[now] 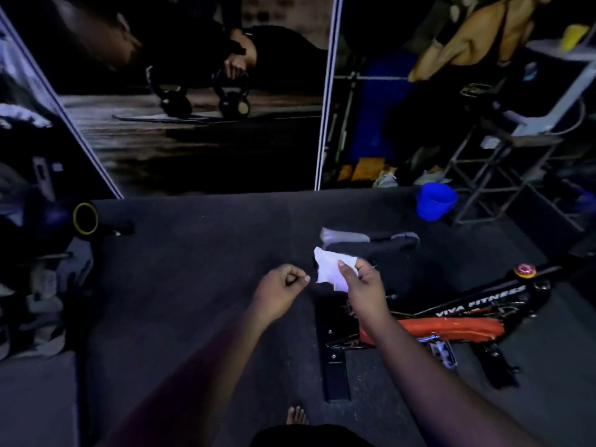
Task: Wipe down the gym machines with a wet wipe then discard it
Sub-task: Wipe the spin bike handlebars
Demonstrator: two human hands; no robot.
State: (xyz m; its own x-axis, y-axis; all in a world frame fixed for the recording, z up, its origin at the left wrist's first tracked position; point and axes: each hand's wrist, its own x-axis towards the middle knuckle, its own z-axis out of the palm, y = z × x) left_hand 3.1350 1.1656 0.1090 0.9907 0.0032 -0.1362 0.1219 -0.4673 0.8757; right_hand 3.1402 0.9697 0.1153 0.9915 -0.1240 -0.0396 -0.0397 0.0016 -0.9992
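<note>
My right hand (362,285) pinches a crumpled white wet wipe (330,267) between thumb and fingers, above the dark floor. Just below and to the right of it stands an exercise bike (458,321) with a black and orange frame marked VIVA FITNESS; its dark seat (371,243) lies right behind the wipe. My left hand (280,285) hovers a short way left of the wipe, fingers curled into a loose fist, holding nothing that I can see.
A blue bucket (435,201) sits on the floor at the right, beside a metal-framed stool (503,162). Another dark machine with a yellow-ringed roller (85,218) stands at the left. Wall posters and a cluttered corner lie ahead. My bare foot (296,416) shows below.
</note>
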